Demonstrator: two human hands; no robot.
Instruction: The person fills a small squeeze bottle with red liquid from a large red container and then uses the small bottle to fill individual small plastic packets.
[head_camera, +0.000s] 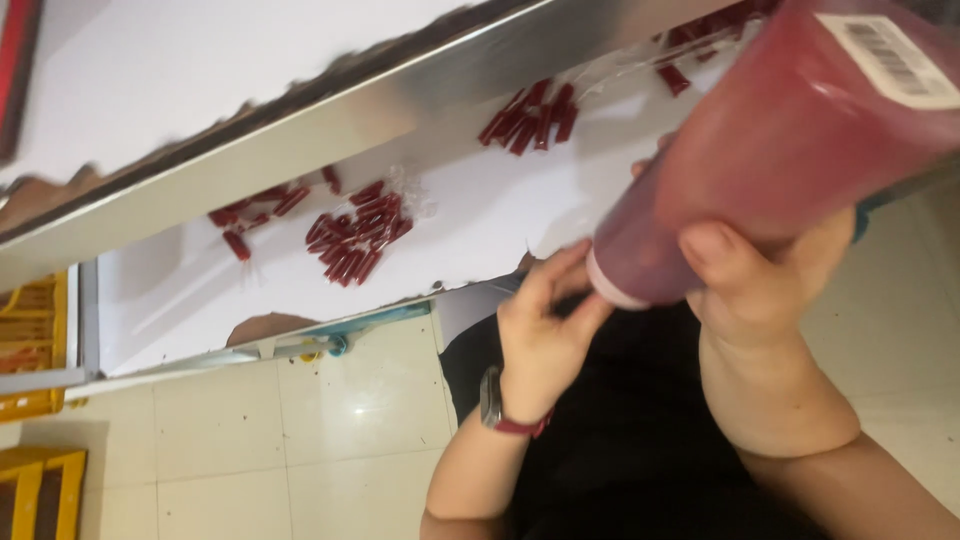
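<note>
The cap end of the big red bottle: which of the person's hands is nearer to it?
Left. The left hand has its fingertips right at the pale cap end of the red bottle. The right hand grips the bottle's body, further up from the cap.

bottle (800, 140): glossy translucent red plastic | bench (480, 215): smooth matt white, brushed metal rail (330, 115) | floor (350, 400): shiny tile

White table (480, 215) carries three clusters of small dark red tubes: one left of centre (355, 238), one by the metal rail (530, 118), one scattered lower left (255, 212). Metal rail (400, 85) crosses diagonally. Yellow crates (30, 345) stand on the tiled floor (350, 420).
</note>
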